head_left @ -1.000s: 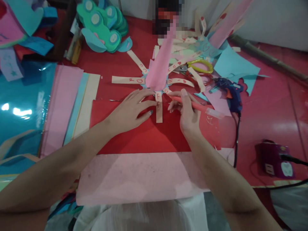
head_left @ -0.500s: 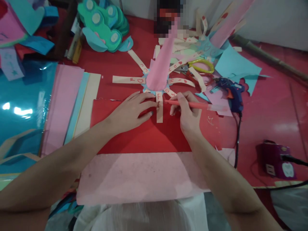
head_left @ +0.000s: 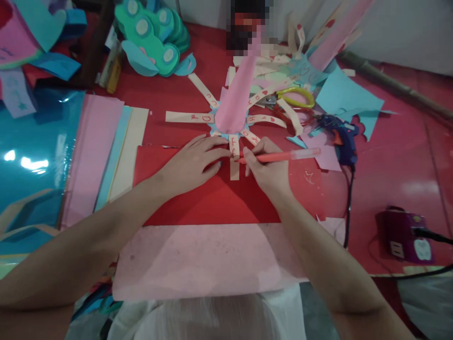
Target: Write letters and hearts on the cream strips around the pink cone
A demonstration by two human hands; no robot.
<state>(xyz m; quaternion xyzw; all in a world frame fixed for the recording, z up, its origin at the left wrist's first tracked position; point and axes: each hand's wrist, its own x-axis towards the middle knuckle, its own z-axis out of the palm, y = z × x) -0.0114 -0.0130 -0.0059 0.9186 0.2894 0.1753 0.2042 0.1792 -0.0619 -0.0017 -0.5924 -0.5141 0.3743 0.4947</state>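
A pink paper cone stands on a scalloped blue base, with cream paper strips spreading out around it. The strip nearest me carries red letters and lies over a red sheet. My left hand rests flat with fingers stretched, its fingertips at the strip's left edge. My right hand is closed around a red pen, whose tip is at the strip just below its letters. Other strips, such as the left one, also bear red letters.
Yellow-handled scissors, paper scraps and a blue glue gun lie to the right. A purple power box sits at the right edge. Green foam cutouts are at the back left, coloured sheets at the left.
My right hand and the pen have moved slightly toward me, lower along the strip, and the pen's back end now reaches further right. My left hand has barely moved.
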